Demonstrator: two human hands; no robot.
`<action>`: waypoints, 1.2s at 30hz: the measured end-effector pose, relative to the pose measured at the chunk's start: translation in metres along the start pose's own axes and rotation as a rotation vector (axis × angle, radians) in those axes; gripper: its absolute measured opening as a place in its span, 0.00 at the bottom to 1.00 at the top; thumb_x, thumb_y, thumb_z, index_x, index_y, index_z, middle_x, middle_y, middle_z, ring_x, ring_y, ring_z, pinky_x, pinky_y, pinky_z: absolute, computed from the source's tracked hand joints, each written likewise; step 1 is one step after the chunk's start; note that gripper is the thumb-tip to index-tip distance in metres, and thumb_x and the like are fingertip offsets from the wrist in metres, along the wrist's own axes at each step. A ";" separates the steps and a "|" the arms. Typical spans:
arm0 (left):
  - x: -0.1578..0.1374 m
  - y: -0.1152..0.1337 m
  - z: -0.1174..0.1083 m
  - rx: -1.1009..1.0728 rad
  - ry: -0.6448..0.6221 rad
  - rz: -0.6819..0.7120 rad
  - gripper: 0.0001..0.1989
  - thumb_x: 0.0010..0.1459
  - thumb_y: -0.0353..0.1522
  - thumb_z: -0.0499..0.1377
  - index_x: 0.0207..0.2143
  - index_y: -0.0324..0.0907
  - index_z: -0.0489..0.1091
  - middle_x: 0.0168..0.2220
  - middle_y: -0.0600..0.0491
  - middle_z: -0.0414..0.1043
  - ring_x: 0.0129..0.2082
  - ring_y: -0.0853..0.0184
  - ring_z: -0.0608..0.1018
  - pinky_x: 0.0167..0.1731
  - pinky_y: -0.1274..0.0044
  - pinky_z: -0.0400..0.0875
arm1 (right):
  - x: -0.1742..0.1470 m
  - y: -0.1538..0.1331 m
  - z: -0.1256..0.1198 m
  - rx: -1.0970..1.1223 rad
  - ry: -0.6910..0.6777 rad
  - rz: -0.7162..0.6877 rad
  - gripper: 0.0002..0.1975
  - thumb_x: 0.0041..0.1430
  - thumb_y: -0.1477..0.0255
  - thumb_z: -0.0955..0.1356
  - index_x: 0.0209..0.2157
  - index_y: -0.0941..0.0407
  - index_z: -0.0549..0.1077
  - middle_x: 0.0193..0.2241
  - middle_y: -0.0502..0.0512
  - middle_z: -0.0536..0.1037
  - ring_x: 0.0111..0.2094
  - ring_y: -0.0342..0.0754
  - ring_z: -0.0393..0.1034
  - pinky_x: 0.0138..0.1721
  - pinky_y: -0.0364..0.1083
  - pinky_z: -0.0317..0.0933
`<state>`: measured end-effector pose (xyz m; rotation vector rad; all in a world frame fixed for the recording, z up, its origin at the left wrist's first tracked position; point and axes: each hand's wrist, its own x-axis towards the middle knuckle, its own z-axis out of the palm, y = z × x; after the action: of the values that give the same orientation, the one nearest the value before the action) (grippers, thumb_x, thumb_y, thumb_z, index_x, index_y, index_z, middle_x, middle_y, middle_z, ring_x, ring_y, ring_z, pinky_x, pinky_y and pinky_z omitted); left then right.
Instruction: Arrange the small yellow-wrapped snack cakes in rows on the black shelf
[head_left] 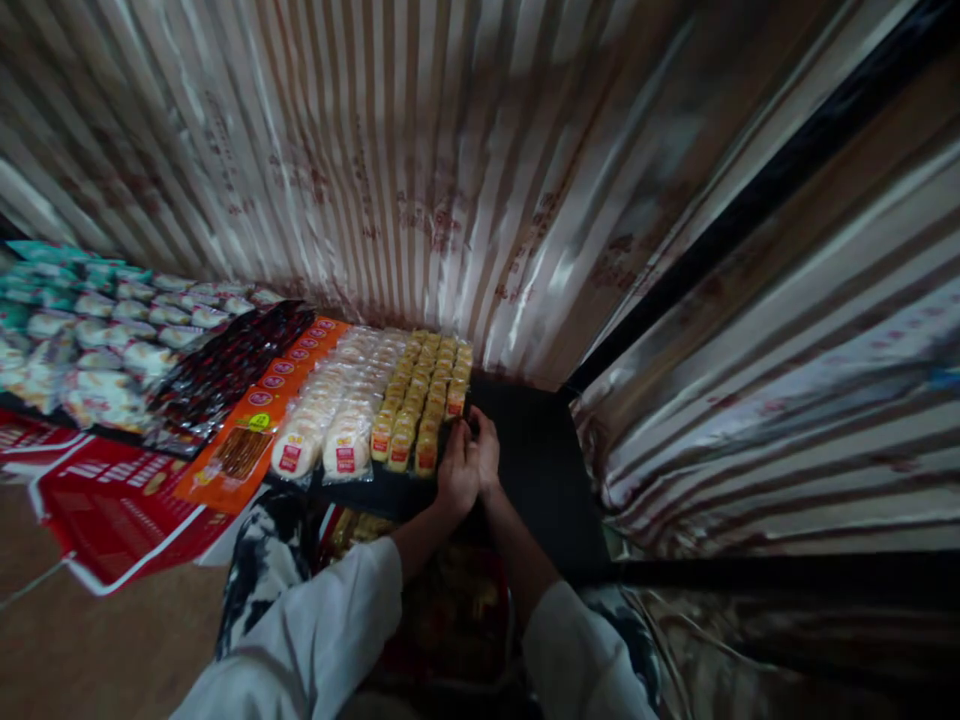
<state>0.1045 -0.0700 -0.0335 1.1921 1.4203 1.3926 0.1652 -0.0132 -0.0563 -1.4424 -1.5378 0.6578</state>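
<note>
My left hand [458, 468] and my right hand [487, 450] are pressed close together at the right end of the display, fingers curled toward each other. Whatever lies between the fingers is hidden by the hands. Just beyond them is the front of the rightmost row of small yellow snack packets [406, 421], which is shorter than the rows to its left. Each front packet shows a red label. To the left of these are two rows of round white wrapped cakes [346, 447], also with red labels.
A black shelf [536, 440] carries the goods. Farther left lie an orange snack bag [244, 440], dark shiny packets [225, 370] and many white packets [120, 330]. A striped plastic sheet [420, 170] hangs behind, with a dark pole [750, 210] at right. Below are red banners [127, 490].
</note>
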 end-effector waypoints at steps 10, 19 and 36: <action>-0.117 0.011 -0.075 0.257 -0.186 0.108 0.21 0.61 0.35 0.46 0.55 0.39 0.60 0.54 0.44 0.64 0.54 0.64 0.66 0.56 0.67 0.60 | -0.128 -0.033 -0.014 0.217 -0.121 -0.013 0.17 0.54 0.74 0.58 0.42 0.54 0.72 0.40 0.55 0.74 0.42 0.47 0.68 0.47 0.49 0.63; -0.158 -0.045 -0.138 0.555 -0.151 -0.093 0.17 0.58 0.28 0.44 0.45 0.39 0.68 0.44 0.46 0.72 0.46 0.64 0.71 0.50 0.69 0.65 | -0.214 -0.029 0.029 0.074 -0.438 -0.035 0.22 0.50 0.80 0.59 0.45 0.54 0.73 0.44 0.58 0.75 0.46 0.50 0.68 0.51 0.51 0.61; -0.129 -0.092 -0.154 1.276 -0.284 -0.360 0.17 0.55 0.23 0.46 0.43 0.36 0.68 0.44 0.40 0.71 0.47 0.58 0.72 0.45 0.69 0.64 | -0.223 0.009 0.089 0.041 -0.591 0.514 0.21 0.50 0.78 0.61 0.48 0.56 0.69 0.46 0.59 0.75 0.50 0.50 0.68 0.52 0.51 0.59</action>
<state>-0.0220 -0.2271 -0.1228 1.6278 2.2049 -0.0871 0.0737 -0.2097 -0.1599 -1.7197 -1.5614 1.5215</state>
